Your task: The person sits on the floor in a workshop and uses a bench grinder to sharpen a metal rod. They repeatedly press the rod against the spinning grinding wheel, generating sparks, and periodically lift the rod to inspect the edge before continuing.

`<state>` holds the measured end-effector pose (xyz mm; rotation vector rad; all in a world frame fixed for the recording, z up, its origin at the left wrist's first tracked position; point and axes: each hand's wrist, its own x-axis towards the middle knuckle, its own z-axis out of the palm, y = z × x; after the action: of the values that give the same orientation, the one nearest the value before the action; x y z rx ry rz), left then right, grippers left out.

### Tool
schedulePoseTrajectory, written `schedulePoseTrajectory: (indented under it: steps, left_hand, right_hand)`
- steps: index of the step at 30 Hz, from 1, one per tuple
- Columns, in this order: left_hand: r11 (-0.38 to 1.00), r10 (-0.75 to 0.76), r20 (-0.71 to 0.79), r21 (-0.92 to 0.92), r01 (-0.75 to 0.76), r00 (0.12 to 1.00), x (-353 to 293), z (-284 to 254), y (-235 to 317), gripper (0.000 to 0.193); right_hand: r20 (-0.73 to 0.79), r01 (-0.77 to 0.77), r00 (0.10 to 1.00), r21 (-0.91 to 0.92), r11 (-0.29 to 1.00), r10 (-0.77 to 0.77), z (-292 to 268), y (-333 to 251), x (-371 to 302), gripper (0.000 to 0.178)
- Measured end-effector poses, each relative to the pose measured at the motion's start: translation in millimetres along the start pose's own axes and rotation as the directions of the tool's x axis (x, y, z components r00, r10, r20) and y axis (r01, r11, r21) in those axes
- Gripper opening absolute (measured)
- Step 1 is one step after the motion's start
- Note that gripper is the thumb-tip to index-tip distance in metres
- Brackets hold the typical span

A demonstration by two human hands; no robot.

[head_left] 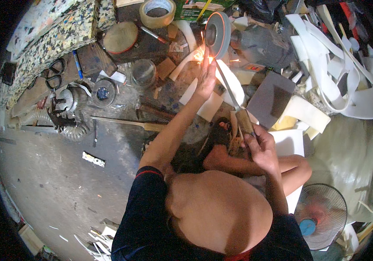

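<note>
A long, narrow-bladed knife (228,88) slants between my hands, its tip end up at a grey grinding wheel (224,37). My right hand (264,148) is closed round its wooden handle (244,122). Up near the wheel, the fingers of my left hand (207,79) press on the blade close to its tip. Orange sparks (201,55) fly where the blade meets the lower edge of the wheel, and a glowing line runs round the wheel's rim. The exact contact point is partly hidden by my left fingers and the glare.
A grinder motor (260,45) stands right of the wheel. White foam offcuts (321,56) pile up at the right, above a desk fan (321,215). Another wooden-handled blade (123,122), scissors (54,75), a clear jar (143,72) and a tape roll (157,13) lie leftward.
</note>
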<state>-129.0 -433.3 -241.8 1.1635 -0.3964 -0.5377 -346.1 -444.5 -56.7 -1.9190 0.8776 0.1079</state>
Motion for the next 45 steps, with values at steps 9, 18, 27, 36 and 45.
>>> schedulePoseTrajectory:
  steps: [9,18,27,36,45]
  left_hand:
    - [0.997,0.01,0.046,0.076,-0.014,0.999,-62,26,1,0.066]
    - [0.992,0.098,-0.058,-0.068,-0.102,0.993,-43,-1,-9,0.067]
    - [0.992,0.041,-0.076,0.119,-0.032,0.996,45,-23,-39,0.063]
    - [0.994,0.069,-0.024,0.09,-0.067,0.997,56,-24,-58,0.066]
    - [0.991,-0.081,0.013,-0.106,0.082,0.997,38,-15,-40,0.069]
  right_hand:
    - [-0.045,-0.134,0.99,-0.062,0.989,0.132,-24,1,-70,0.033]
    - [0.054,0.073,0.996,-0.152,0.986,-0.065,-8,1,-19,0.03]
    - [0.072,-0.092,0.993,0.034,0.995,0.09,28,-25,128,0.019]
    - [0.064,-0.109,0.992,0.028,0.994,0.107,31,-23,147,0.019]
    - [0.053,-0.127,0.991,0.058,0.99,0.124,17,-25,79,0.018]
